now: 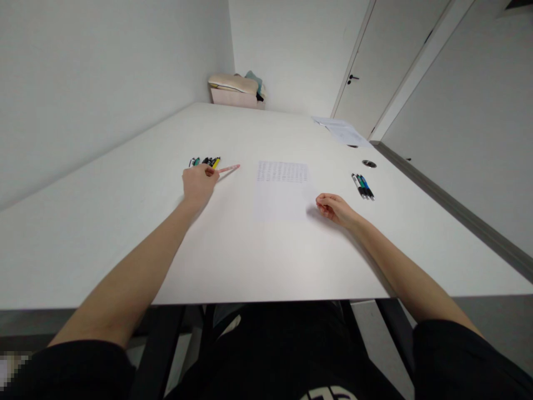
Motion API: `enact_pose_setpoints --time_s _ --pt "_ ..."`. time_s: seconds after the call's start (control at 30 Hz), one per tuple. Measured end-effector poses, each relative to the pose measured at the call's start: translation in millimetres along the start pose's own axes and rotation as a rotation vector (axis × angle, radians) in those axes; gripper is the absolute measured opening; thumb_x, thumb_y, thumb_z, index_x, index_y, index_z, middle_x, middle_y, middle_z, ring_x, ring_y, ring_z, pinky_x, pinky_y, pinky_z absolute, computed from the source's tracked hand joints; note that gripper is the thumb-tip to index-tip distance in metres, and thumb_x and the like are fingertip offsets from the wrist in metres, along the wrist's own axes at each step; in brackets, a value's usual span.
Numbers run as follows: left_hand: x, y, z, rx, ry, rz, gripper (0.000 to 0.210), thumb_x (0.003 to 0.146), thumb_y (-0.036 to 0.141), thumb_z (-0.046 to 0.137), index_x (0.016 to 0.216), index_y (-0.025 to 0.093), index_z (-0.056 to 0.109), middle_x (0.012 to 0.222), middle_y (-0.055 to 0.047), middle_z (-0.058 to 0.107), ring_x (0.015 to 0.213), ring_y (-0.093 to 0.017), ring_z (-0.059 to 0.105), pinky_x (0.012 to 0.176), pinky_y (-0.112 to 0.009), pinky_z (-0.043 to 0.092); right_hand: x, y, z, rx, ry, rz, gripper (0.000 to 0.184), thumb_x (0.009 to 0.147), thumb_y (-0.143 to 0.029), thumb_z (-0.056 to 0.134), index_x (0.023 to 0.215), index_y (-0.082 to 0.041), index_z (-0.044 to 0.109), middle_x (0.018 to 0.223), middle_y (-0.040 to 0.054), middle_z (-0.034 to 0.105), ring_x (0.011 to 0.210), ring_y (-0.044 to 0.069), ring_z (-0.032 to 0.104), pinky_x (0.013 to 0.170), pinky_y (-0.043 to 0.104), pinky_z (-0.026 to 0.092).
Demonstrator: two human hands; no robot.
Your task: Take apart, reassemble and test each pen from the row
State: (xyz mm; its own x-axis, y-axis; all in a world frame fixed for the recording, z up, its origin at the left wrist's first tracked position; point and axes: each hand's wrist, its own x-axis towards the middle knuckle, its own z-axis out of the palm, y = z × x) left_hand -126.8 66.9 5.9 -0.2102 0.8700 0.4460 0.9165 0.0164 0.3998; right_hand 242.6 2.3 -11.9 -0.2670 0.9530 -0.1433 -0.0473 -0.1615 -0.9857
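Note:
My left hand (200, 182) is closed around one end of a pink pen (229, 168), whose other end points right over the white table. Just behind that hand lies a group of several pens (208, 161), with black, green and yellow parts, some of it hidden by my fingers. A sheet of paper (281, 194) with rows of writing near its top lies between my hands. Beside its right edge, my right hand (332, 208) is held with curled fingers; whether anything small is inside cannot be seen.
A few pens (362, 186) lie side by side at the right of the white table (266, 261). More paper sheets (343, 132) rest at the far right, near a round table grommet (368, 164). A box with folded cloth (235, 89) stands beyond the far edge.

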Motion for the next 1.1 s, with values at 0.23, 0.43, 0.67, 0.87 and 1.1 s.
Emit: enact_pose_setpoints --time_s 0.23,0.43,0.67,0.87,1.1 --pt "-14.2 31.5 -11.5 -0.463 -0.007 -0.022 0.023 0.074 0.031 0.056 0.086 0.014 0.067 0.081 -0.005 0.069 0.077 -0.018 0.064 0.074 -0.028 0.050 1.9 2.1 0.0 0.021 0.004 -0.005 0.015 0.062 -0.027 0.065 0.062 -0.016 0.055 0.050 -0.0058 0.044 0.043 0.003 0.037 0.042 0.019 0.022" --pt "-33.6 54.8 -7.5 -0.917 -0.138 -0.037 0.023 0.066 0.031 0.066 0.077 0.011 0.064 0.072 -0.007 0.068 0.067 -0.016 0.064 0.070 -0.030 0.054 1.3 0.8 2.8 0.009 0.035 -0.015 0.020 0.062 -0.031 0.070 0.069 -0.015 0.059 0.050 -0.0057 0.046 0.045 0.004 0.040 0.042 0.019 0.026" --pt "-54.2 66.6 6.8 -1.132 -0.430 -0.046 0.033 0.056 0.037 0.076 0.073 0.011 0.065 0.069 -0.008 0.068 0.065 -0.017 0.065 0.070 -0.033 0.054 0.3 3.3 4.0 0.041 0.045 -0.057 0.046 0.061 -0.042 0.074 0.097 -0.017 0.062 0.068 0.0008 0.065 0.049 0.005 0.049 0.051 0.020 0.042" --pt "-65.1 73.1 6.5 -1.104 -0.555 0.008 0.034 0.055 0.039 0.078 0.071 0.012 0.066 0.070 -0.009 0.069 0.068 -0.018 0.065 0.070 -0.033 0.053 1.8 6.4 7.9 0.012 0.050 -0.096 0.046 0.055 -0.048 0.077 0.086 -0.016 0.064 0.070 0.0032 0.067 0.054 0.008 0.057 0.055 0.024 0.048" --pt "-68.4 71.9 12.0 -1.081 -0.614 0.065 0.030 0.057 0.036 0.077 0.073 0.013 0.066 0.072 -0.008 0.069 0.068 -0.017 0.064 0.069 -0.031 0.051 3.6 8.1 8.9 -0.040 0.099 -0.193 0.039 0.057 -0.045 0.076 0.082 -0.017 0.066 0.068 0.0016 0.066 0.056 0.009 0.058 0.058 0.024 0.049"
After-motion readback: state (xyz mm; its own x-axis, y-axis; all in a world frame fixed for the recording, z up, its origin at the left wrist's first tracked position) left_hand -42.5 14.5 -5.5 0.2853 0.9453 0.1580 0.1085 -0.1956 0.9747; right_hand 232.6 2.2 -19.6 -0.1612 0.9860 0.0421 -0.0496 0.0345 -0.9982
